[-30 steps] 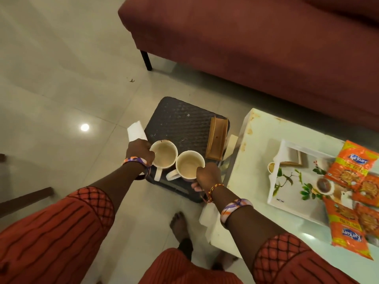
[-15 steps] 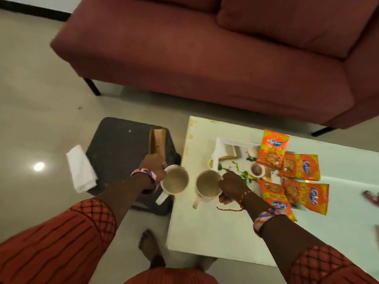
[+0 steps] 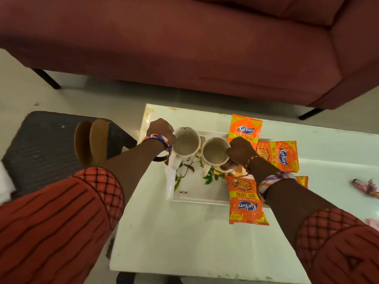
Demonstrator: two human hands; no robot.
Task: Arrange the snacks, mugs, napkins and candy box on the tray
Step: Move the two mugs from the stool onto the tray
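While gripping one cream ceramic mug each, the left hand [image 3: 161, 130] and right hand [image 3: 242, 149] are holding the left mug [image 3: 185, 144] and right mug [image 3: 215, 153] over the white leaf-print tray's [image 3: 196, 191] far edge.

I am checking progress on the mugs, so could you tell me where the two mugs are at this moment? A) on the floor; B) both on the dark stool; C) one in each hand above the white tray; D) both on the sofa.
C: the left hand grips one mug and the right hand grips the other mug, both over the white tray.
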